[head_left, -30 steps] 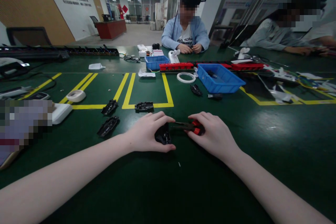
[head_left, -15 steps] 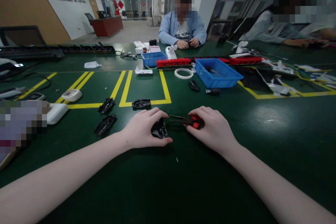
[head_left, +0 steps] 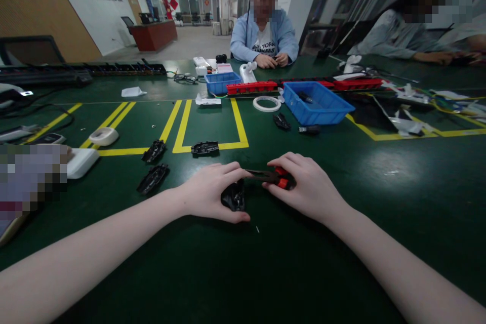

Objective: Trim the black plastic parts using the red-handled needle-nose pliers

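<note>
Tape roll (head_left: 104, 136) and white box (head_left: 81, 162) far left of the black part, well apart from it. Three loose shells nearer: two (head_left: 154, 151) (head_left: 153, 178) left of the part, a third (head_left: 205, 148) just beyond it on the yellow line (head_left: 212, 148). Left hand (head_left: 207, 193) curled over the black part (head_left: 233, 197), thumb low in front, fingers arched across the top, part pinned to the green mat (head_left: 266, 263) and mostly hidden under the palm. Pliers (head_left: 266, 177) lying just right of the part, long axis roughly left to right, nose aimed at the part's upper edge, touching it or nearly so; exact contact hidden behind the left fingertips. Right hand (head_left: 307, 187) wrapped around the red handles, closed on them; how far the plier nose stands open not clear. Part thus directly left of the right grip, along the plier axis, with the left hand nearer to it. Further right and beyond the part: a small black piece (head_left: 282, 122), a white ring (head_left: 267, 104), blue bin (head_left: 334, 111), red strip (head_left: 252, 87). Across the table, a person in a blue jacket (head_left: 266, 35), hands together.
</note>
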